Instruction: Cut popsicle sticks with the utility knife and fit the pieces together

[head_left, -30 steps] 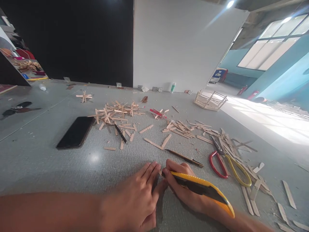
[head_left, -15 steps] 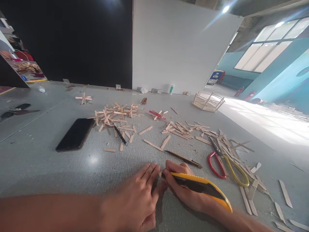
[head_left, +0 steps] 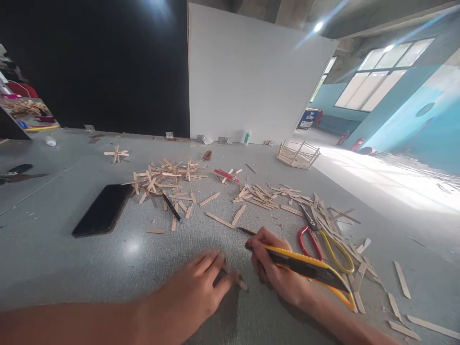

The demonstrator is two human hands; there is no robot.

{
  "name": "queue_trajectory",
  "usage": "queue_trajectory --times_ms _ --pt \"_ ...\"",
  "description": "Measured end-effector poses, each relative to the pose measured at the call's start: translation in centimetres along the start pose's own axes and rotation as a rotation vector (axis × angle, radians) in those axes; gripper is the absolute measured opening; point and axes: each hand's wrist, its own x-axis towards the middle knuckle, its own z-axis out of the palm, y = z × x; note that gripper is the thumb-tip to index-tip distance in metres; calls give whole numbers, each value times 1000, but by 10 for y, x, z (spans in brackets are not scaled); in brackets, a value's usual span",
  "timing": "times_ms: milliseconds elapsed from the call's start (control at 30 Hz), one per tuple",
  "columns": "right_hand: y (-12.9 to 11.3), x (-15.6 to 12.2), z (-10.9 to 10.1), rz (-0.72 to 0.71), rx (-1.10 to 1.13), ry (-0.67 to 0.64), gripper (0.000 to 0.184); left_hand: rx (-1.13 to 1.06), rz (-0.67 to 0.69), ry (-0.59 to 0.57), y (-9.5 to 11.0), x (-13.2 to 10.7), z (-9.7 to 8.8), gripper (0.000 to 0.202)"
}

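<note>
In the head view my left hand (head_left: 203, 282) is low at the centre, its fingers closed on a short craft stick (head_left: 243, 284) at the tabletop. One end of that stick shows past the thumb; the rest is under the fingers. My right hand (head_left: 275, 268) grips a yellow-and-black utility knife (head_left: 305, 266), its tip pointing left and clear of the stick. Just beyond that hand lies a dark pencil-like tool (head_left: 246, 230), partly hidden by it. Scissors (head_left: 314, 225) with one red and one yellow handle rest right of the knife.
Loose craft sticks (head_left: 258, 196) lie across the middle and right. Stick assemblies (head_left: 163, 175) are heaped behind a black pen (head_left: 171, 207). A phone (head_left: 102, 209) lies left. Far right stands a stick frame (head_left: 298, 155); a glue stick (head_left: 247, 137) stands by the partition (head_left: 247, 72).
My right hand and the knife have drawn away to the right from the stick. My left hand has shifted slightly left, exposing more of the stick. The camera view has turned a little.
</note>
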Motion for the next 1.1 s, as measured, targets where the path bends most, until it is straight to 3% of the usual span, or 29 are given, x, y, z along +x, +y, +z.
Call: queue_trajectory --times_ms 133,233,333,433,500,600,733,833,967,1100 --pt "20 20 -38 -33 -236 162 32 -291 -183 -84 -10 2 -3 25" --pt "41 34 -72 1 -420 212 33 -425 -303 -137 -12 3 -15 20" --pt "60 45 -100 123 -621 222 33 -471 -308 -174 -9 2 -37 20" --pt "77 51 -115 319 -812 234 29 -568 -373 -195 -5 2 -67 21" --pt "85 53 -118 412 -898 228 18 -877 -515 -177 -3 2 -87 24" --pt "92 56 -115 475 -976 212 20 -1154 -523 -54 -4 1 -110 29" --pt "91 59 -110 468 -1026 199 20 -1220 -539 11 -2 -3 -126 43" --pt "86 57 -108 431 -1033 199 32 -1144 -557 63 1 -5 -132 45" --pt "71 50 -97 274 -1016 204 56 -1063 -494 140 0 -6 -134 46" --pt "52 39 -69 -35 -860 46 34 -1008 -440 140 -3 -9 -133 46"
